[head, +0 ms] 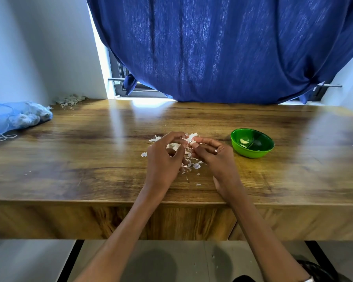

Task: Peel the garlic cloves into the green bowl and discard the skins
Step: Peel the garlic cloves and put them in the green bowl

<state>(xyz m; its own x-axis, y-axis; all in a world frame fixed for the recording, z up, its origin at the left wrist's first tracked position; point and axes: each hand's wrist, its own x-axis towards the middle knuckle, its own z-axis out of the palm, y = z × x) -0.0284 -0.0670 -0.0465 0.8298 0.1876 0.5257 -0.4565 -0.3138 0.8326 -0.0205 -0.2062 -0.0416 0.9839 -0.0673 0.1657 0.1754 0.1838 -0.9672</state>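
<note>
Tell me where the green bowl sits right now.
In the head view the green bowl stands on the wooden table, just right of the right hand, with a peeled clove inside.

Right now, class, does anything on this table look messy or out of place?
Yes. Garlic skins lie scattered on the table under the hands, and a second heap sits in the far left corner, not discarded.

A single wide-angle head view looks forward and down from above the near edge of the tabletop (69,159), close over both forearms, facing a blue curtain (222,47) at the far side, with floor (171,261) visible below.
</note>
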